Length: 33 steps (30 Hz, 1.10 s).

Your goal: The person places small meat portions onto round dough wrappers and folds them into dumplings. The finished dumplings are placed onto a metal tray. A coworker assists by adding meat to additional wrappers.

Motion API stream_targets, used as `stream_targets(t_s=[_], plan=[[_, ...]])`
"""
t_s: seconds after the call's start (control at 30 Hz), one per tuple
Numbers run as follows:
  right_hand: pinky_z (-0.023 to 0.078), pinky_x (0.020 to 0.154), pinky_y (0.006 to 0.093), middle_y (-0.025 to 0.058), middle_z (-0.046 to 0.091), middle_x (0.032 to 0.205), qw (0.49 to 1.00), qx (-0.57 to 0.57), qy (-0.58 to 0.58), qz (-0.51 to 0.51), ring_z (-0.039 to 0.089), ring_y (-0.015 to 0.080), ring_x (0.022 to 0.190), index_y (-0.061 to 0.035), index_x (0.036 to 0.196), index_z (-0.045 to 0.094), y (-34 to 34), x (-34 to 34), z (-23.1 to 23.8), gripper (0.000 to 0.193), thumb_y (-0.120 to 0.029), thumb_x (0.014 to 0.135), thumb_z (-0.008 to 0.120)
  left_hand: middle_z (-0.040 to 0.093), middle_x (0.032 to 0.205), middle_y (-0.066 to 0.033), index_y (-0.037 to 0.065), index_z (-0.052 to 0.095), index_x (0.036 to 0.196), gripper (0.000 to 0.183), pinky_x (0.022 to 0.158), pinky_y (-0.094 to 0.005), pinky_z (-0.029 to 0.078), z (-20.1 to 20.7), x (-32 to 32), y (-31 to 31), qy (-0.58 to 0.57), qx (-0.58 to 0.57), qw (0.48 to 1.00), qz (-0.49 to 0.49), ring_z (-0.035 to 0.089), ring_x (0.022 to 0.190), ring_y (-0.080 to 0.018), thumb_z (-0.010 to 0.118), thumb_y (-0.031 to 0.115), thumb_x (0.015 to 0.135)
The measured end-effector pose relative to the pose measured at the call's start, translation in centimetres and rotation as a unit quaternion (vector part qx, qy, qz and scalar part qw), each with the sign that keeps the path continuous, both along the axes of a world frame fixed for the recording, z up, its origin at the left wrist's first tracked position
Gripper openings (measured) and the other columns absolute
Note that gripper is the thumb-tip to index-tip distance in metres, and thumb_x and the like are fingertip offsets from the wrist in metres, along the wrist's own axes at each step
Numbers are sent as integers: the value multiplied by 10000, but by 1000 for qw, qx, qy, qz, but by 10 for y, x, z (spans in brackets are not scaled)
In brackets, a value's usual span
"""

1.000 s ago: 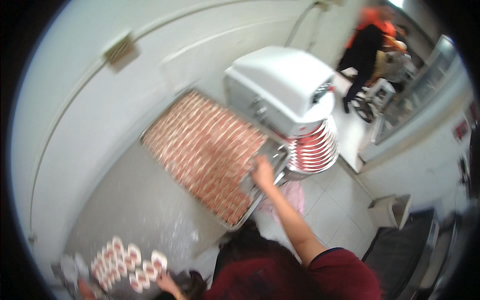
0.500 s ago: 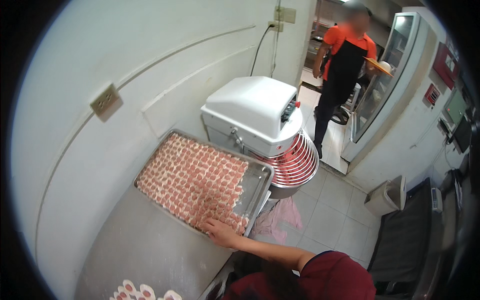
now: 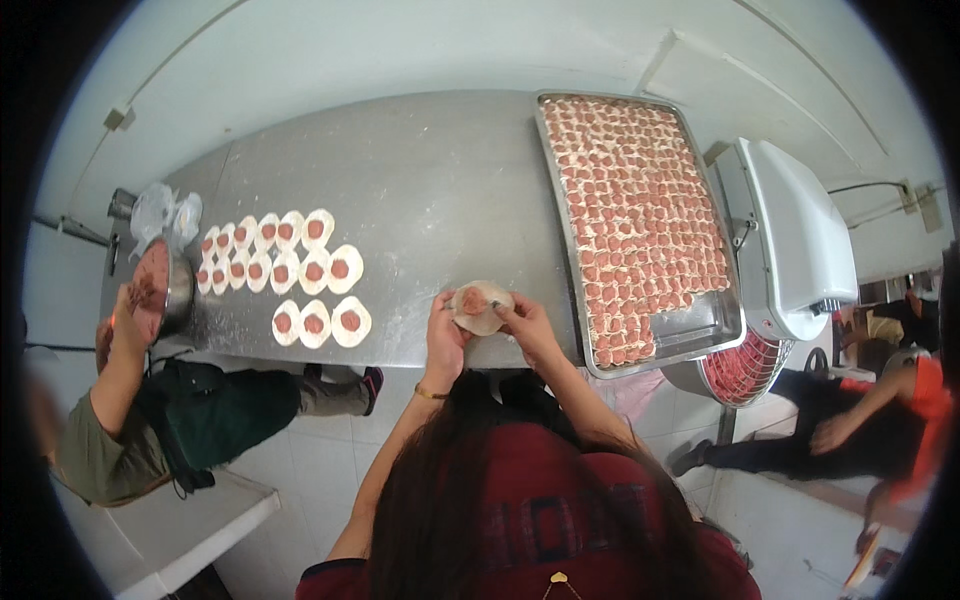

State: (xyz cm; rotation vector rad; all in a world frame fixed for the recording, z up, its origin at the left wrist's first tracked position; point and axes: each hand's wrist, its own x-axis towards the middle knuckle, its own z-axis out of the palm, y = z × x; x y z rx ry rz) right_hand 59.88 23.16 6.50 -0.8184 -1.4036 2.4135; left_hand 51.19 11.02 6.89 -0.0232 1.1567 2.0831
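Just above the steel table's front edge, a round dough wrapper point(image 3: 484, 321) with a dab of pink meat filling point(image 3: 474, 300) lies between my two hands. My left hand point(image 3: 446, 334) grips its left side, thumb on the rim. On the opposite side my right hand point(image 3: 528, 328) pinches the edge with thumb and fingers. To the left, flat wrappers point(image 3: 345, 265) topped with meat lie in rows. A large metal tray point(image 3: 714, 312) at the right holds closely packed filled dumplings point(image 3: 630, 210), with bare metal showing at its near right corner.
At far left a co-worker's hand point(image 3: 122, 305) is at a metal bowl point(image 3: 178, 285) of meat filling, beside a plastic bag point(image 3: 155, 212). A white mixer point(image 3: 790, 230) with a wire guard stands right of the tray. Another person in orange point(image 3: 932, 400) is at far right.
The view has swung left from the tray and mixer to the table. My right hand has left the dumplings in the tray; now both hands hold a filled wrapper.
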Motion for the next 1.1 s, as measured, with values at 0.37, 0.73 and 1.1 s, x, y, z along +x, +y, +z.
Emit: stream_targets(t_s=[0.37, 0.73, 1.1], plan=[[480, 689, 236, 59, 649, 883, 978, 146, -139, -52, 607, 114, 764, 34, 1044, 606, 5, 12, -36, 190, -57, 887, 551, 640, 1013, -189, -37, 543, 1089, 272, 807, -324, 482, -27, 11, -2, 363, -290, 882, -84, 635, 941, -245, 420, 19, 853], [498, 775, 247, 83, 647, 971, 997, 21, -56, -45, 613, 139, 900, 54, 1146, 570, 4, 21, -25, 286, 6, 864, 551, 559, 1163, -53, 38, 523, 1228, 289, 872, -295, 500, -19, -5, -8, 98, -189, 961, -178, 558, 1056, -154, 435, 78, 955], [456, 810, 252, 39, 636, 947, 993, 109, 41, -17, 588, 112, 881, -8, 1045, 632, 10, 27, -24, 237, 40, 815, 602, 560, 1165, -29, 47, 514, 1248, 317, 829, -266, 515, -5, -4, -9, 8, -114, 977, -181, 559, 1032, -125, 533, 135, 944]])
